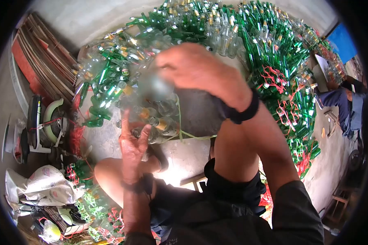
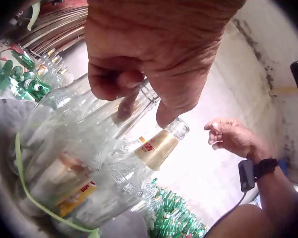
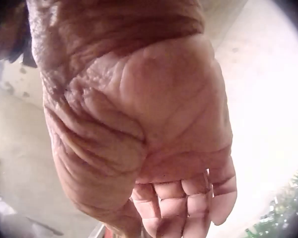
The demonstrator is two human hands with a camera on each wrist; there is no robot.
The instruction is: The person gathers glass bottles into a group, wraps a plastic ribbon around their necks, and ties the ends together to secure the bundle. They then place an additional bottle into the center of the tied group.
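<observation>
A bundle of clear glass bottles [image 1: 159, 118] lies on its side in front of my knees, bound with pale green string [image 1: 192, 136]. My left hand [image 1: 131, 143] reaches up to the bottle mouths. In the left wrist view the left hand [image 2: 136, 101] pinches the neck of one clear bottle [image 2: 89, 124], beside a bottle with a gold label [image 2: 159, 146]. My right hand [image 1: 192, 65] hovers above the bundle over a blurred patch. The right hand [image 2: 223, 134] shows loosely curled fingers and holds nothing. The right wrist view gives only the right hand's [image 3: 188, 203] empty palm.
A large heap of green bottles [image 1: 249, 45], some tied with red string [image 1: 274, 77], fills the floor behind and to the right. Stacked boards [image 1: 41, 57] and white sacks [image 1: 41, 183] lie to the left. Another person [image 1: 343, 106] sits at far right. Bare concrete floor [image 1: 184, 159] lies between my legs.
</observation>
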